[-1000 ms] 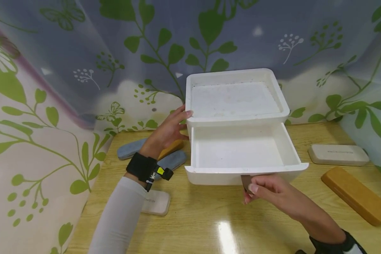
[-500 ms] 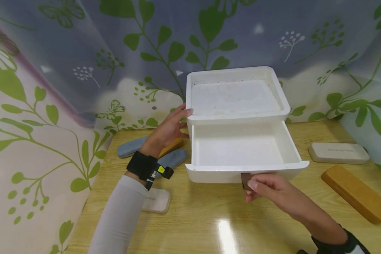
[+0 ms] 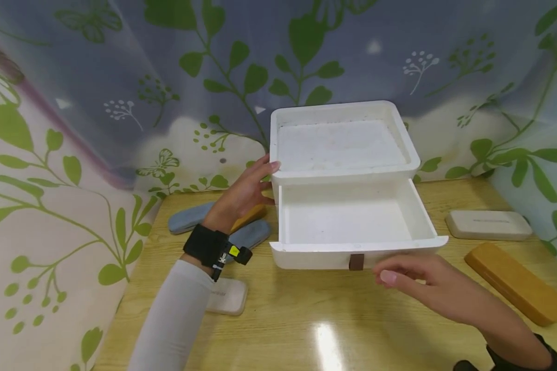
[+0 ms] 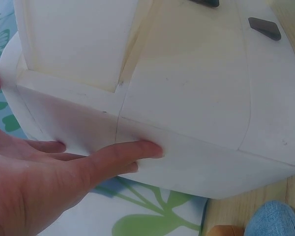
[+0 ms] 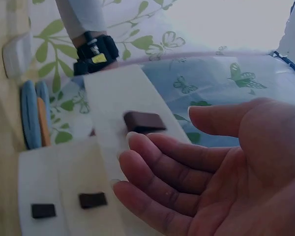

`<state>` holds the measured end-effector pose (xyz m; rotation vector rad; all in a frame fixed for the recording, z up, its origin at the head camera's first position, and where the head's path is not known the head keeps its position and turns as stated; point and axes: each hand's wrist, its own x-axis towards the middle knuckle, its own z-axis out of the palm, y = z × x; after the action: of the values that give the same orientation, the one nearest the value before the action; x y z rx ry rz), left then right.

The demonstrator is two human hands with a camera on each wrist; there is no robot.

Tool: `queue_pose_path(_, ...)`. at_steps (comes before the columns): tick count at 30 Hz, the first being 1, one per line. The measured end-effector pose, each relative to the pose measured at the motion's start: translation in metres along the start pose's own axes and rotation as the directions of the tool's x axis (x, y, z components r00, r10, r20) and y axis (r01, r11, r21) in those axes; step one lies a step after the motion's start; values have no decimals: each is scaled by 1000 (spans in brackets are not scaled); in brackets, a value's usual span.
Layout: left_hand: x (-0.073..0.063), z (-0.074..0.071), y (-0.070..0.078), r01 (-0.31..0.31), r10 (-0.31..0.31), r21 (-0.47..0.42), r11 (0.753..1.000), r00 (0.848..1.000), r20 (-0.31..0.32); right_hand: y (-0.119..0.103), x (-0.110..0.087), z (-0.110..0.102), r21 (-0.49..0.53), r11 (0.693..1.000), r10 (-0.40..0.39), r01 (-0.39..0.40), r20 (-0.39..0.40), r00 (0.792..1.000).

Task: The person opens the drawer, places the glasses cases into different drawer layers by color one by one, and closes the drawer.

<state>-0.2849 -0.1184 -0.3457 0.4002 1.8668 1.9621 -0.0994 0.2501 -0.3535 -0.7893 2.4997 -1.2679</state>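
Presently: one white drawer unit [image 3: 343, 147], upright at the rear of a wooden table [image 3: 278, 330]; its top drawer [image 3: 315, 260] stands well out, bare inside.

Left hand [image 3: 246, 190]: fingers spread, laid against the unit's left side and top edge. Right hand [image 3: 420, 281]: thumb and fingers apart, loosely bent, holding nothing, just right of the brown pull tab [image 3: 356, 262]; whether a knuckle touches the drawer front, cannot tell.

Likely faults: tipping or sagging, should weight press on the overhanging drawer; sliding of the unit, should the left hand lift off during a pull or push; jamming, should the drawer be pushed from its right end only.

Difference from half a second ago: the right hand, then pinching the tab, is now off it; the drawer stands about as far out; the left hand keeps its place.
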Motion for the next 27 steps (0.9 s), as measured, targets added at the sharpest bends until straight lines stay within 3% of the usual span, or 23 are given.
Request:
queue_pose_path(7, 1, 0, -2, 6, -6, -5, 1000, 1000, -9, 3, -20, -23, -139, 987, 71, -83, -89, 993)
queue_pose_path(13, 2, 1, -2, 6, -6, -2, 1000, 1000, -10, 16, -33, -43, -308, 942, 76, -132, -187, 979)
queue_pose_path(19, 1, 1, -3, 11, -11, -6, 1000, 1000, -15, 36, -43, -60, -286, 926, 174, -245, -252, 952)
queue_pose_path(22, 0, 0, -3, 11, -11, -8, 1000, 1000, -24, 43, -43, -65, -325, 914, 155, -242, -272, 950)
queue_pose_path(27, -1, -2, -3, 3, -3, 0, 1000, 1000, -23, 55, -41, -64, -409, 867, 161, -285, -311, 937)
